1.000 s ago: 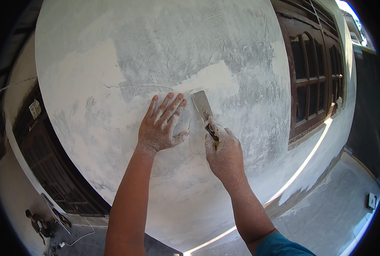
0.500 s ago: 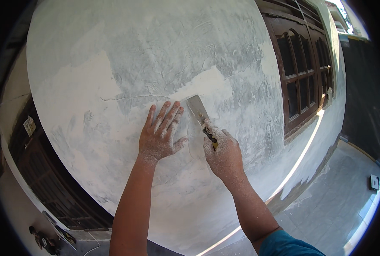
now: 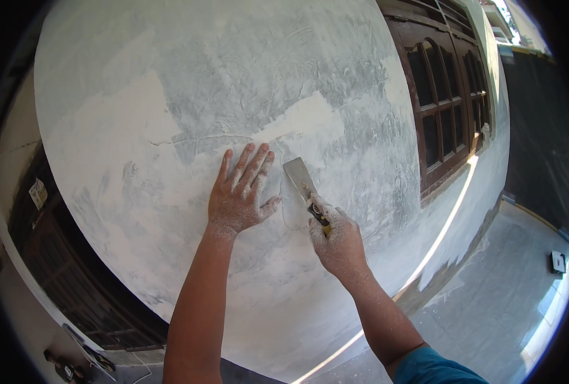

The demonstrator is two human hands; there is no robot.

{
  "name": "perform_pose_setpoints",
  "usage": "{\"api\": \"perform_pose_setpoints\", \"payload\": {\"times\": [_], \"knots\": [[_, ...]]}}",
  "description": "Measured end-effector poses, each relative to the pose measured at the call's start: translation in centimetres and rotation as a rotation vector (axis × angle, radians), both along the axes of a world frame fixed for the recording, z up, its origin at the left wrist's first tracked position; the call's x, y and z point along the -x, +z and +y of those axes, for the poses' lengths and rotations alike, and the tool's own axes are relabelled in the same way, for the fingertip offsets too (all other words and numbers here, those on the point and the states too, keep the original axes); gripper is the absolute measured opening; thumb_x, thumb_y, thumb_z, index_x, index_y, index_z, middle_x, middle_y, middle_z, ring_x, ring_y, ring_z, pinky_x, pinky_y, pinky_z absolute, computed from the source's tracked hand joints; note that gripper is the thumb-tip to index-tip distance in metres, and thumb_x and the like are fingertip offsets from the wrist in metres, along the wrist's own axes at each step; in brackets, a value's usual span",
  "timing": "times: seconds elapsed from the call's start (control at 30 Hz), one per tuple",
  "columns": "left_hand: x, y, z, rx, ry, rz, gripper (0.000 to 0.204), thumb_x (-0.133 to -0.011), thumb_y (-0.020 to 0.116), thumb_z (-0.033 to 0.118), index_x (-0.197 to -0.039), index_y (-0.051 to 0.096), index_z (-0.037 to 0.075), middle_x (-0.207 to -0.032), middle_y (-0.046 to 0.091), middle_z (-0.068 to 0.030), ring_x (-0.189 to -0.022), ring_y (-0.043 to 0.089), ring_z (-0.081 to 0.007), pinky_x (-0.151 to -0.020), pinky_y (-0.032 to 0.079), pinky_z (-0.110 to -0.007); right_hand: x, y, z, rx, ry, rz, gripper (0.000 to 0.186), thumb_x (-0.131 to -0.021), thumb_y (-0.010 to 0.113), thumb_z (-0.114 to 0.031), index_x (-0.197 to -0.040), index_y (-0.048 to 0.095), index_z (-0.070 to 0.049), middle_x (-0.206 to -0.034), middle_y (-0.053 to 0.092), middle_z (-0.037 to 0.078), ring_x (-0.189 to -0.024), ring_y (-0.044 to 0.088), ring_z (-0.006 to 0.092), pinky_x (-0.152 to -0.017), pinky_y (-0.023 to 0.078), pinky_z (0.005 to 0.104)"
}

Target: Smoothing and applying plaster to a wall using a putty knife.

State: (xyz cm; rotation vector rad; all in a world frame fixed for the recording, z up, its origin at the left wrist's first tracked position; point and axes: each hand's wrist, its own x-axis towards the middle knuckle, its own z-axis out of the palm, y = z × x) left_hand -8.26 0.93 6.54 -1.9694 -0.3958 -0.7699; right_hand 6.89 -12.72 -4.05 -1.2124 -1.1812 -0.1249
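My left hand (image 3: 242,192), dusted with white powder, rests flat with fingers spread on the white-grey patchy wall (image 3: 169,96), just below a thin crack (image 3: 201,139). A little to its right, my right hand (image 3: 337,240), also dusty, grips the dark-and-yellow handle of a putty knife. The knife's flat metal blade (image 3: 297,173) lies angled up and left against the wall, beside a thin ragged line in the plaster. A paler smear of filler (image 3: 307,121) shows above the blade.
A brown wooden window (image 3: 444,121) is at upper right, a dark wooden door or shutter (image 3: 67,275) at lower left. A dark sheet (image 3: 537,128) hangs at far right above tiled floor (image 3: 482,301) with a small object (image 3: 557,261). A white cord (image 3: 145,370) and dark items lie at bottom left.
The putty knife and my right hand have moved down along the wall, away from the pale smear. The view has shifted slightly. My left hand stays spread on the wall.
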Motion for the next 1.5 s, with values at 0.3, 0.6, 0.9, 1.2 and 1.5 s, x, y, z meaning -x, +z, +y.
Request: {"api": "perform_pose_setpoints", "payload": {"times": [0.3,0.6,0.9,1.2,1.5], "knots": [[-0.1,0.0,-0.3,0.028,-0.028,0.0,0.088,-0.076,0.072,0.051,-0.148,0.042,0.013,-0.157,0.034,-0.0033,-0.147,0.028,-0.0206,-0.122,0.017,-0.052,0.6,-0.5,0.2,-0.012,0.024,0.038,0.041,-0.089,0.061,-0.01,-0.13,0.06,-0.006,-0.1,0.065,0.025,-0.092,0.066,0.041,-0.081,0.053,0.0445],[-0.1,-0.1,0.0,0.013,-0.058,-0.006,0.086,-0.076,0.072,0.051,-0.147,0.043,0.012,-0.157,0.034,-0.0035,-0.146,0.028,-0.0211,-0.121,0.018,-0.052,0.7,0.5,0.1,0.073,0.033,0.082,0.039,-0.09,0.062,-0.008,-0.128,0.061,-0.001,-0.111,0.067,0.025,-0.104,0.067,0.0359,-0.09,0.051,0.0392],[0.0,-0.1,0.0,0.017,-0.03,-0.006,0.086,-0.076,0.071,0.053,-0.148,0.043,0.014,-0.158,0.033,-0.0031,-0.146,0.028,-0.0208,-0.122,0.017,-0.051,0.0,2.6,0.4,0.009,-0.035,0.006,0.042,-0.088,0.061,-0.01,-0.129,0.061,-0.004,-0.099,0.065,0.026,-0.094,0.067,0.0407,-0.084,0.053,0.044],[-0.1,-0.1,0.0,0.015,-0.032,-0.003,0.086,-0.076,0.071,0.054,-0.147,0.043,0.014,-0.158,0.033,-0.0028,-0.147,0.027,-0.0212,-0.122,0.016,-0.051,-0.3,4.0,-0.3,0.036,-0.025,0.032,0.04,-0.088,0.06,-0.011,-0.127,0.063,-0.003,-0.1,0.066,0.027,-0.095,0.067,0.0405,-0.083,0.053,0.0442],[-0.1,-0.1,0.2,-0.005,-0.043,-0.011,0.087,-0.076,0.07,0.054,-0.148,0.042,0.014,-0.158,0.032,-0.0029,-0.147,0.026,-0.0214,-0.122,0.017,-0.051,-0.4,5.4,0.2,-0.066,0.001,-0.024,0.038,-0.088,0.06,-0.011,-0.125,0.062,0.0,-0.103,0.066,0.028,-0.098,0.066,0.042,-0.087,0.052,0.0442]]}}
